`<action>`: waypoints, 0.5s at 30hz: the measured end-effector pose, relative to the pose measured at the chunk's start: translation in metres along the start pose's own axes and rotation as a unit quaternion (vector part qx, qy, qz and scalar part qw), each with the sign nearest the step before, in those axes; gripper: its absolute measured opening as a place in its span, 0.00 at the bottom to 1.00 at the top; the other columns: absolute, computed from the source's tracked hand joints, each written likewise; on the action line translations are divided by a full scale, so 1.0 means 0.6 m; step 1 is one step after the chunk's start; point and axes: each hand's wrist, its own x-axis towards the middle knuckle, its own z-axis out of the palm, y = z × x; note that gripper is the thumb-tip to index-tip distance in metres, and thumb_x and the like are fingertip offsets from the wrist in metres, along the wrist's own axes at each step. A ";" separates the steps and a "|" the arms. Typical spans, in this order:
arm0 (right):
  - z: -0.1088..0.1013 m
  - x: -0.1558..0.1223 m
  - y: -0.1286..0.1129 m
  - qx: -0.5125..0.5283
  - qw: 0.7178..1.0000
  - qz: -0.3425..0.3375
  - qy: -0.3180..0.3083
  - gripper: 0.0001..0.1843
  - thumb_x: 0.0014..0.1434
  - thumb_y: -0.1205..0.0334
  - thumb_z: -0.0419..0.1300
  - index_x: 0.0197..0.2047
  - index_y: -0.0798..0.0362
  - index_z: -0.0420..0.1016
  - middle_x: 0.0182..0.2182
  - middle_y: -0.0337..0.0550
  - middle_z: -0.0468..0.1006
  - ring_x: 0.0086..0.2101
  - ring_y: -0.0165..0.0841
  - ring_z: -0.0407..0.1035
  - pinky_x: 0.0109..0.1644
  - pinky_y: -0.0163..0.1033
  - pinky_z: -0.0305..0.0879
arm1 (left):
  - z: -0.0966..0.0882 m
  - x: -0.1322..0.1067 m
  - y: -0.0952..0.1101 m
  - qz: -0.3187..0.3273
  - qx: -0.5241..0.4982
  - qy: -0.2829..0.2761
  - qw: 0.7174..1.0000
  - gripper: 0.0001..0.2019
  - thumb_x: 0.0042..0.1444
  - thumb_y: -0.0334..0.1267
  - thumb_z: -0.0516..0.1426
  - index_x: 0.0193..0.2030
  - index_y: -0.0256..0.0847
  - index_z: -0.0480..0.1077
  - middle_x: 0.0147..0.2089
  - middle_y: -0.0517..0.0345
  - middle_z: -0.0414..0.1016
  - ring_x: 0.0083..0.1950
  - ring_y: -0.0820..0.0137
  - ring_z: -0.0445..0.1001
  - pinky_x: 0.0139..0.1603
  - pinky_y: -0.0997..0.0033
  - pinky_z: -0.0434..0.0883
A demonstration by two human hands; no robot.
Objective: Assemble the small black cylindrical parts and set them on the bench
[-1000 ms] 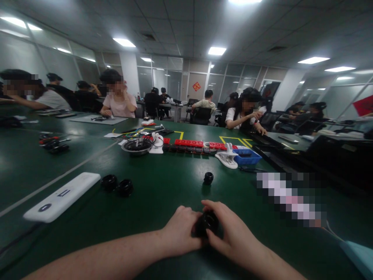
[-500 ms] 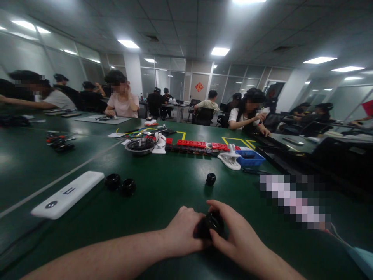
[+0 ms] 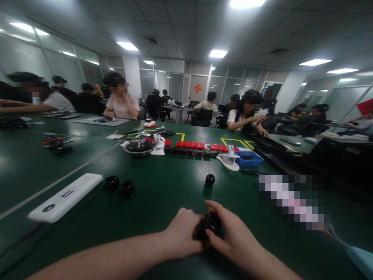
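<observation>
Both of my hands are closed around one glossy black round part (image 3: 212, 223) with a hollow, ring-like end, just above the green table near its front. My left hand (image 3: 181, 232) grips its left side, with most of its fingers hidden behind the part. My right hand (image 3: 235, 232) curves over it from the right, its thumb on the near side and its forefinger across the top. Farther out stands a smaller-looking black round part (image 3: 210, 180). Two similar black parts, a left one (image 3: 111, 183) and a right one (image 3: 126, 189), sit side by side to the left.
A white power bank-like box (image 3: 68, 196) with a cable lies at left. Beyond are a round dish (image 3: 138, 148), red plastic strips (image 3: 190, 144), a white clip stand (image 3: 229, 160) and a blue bin (image 3: 248, 158). A blurred-out long object (image 3: 291, 202) lies at right. Other people sit farther back.
My right thumb has shifted slightly left across the black part, and the forefinger sits a bit differently. Both hands stay on it. The view has moved very slightly.
</observation>
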 end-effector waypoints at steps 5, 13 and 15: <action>-0.002 -0.004 -0.002 0.008 0.999 -0.031 -0.027 0.32 0.48 0.71 0.53 0.58 0.55 0.55 0.49 0.49 0.69 0.48 0.37 0.65 0.54 0.43 0.60 | -0.002 0.002 0.002 -0.009 -0.010 -0.009 1.000 0.11 0.47 0.44 0.58 0.27 0.40 0.62 0.27 0.63 0.68 0.31 0.68 0.67 0.35 0.70 0.59; -0.009 -0.004 -0.012 -0.015 0.996 -0.073 -0.057 0.30 0.48 0.72 0.54 0.57 0.56 0.58 0.47 0.48 0.71 0.45 0.36 0.66 0.51 0.42 0.62 | 0.001 0.002 0.001 -0.018 -0.023 -0.011 1.000 0.09 0.45 0.40 0.59 0.27 0.38 0.63 0.29 0.63 0.69 0.33 0.68 0.66 0.36 0.69 0.59; -0.012 -0.004 -0.015 -0.014 0.994 -0.093 -0.057 0.30 0.47 0.72 0.55 0.56 0.54 0.60 0.49 0.46 0.70 0.48 0.36 0.64 0.53 0.43 0.60 | 0.001 0.001 0.000 -0.015 -0.022 -0.010 1.000 0.09 0.45 0.40 0.59 0.29 0.39 0.63 0.29 0.63 0.69 0.34 0.68 0.67 0.36 0.69 0.59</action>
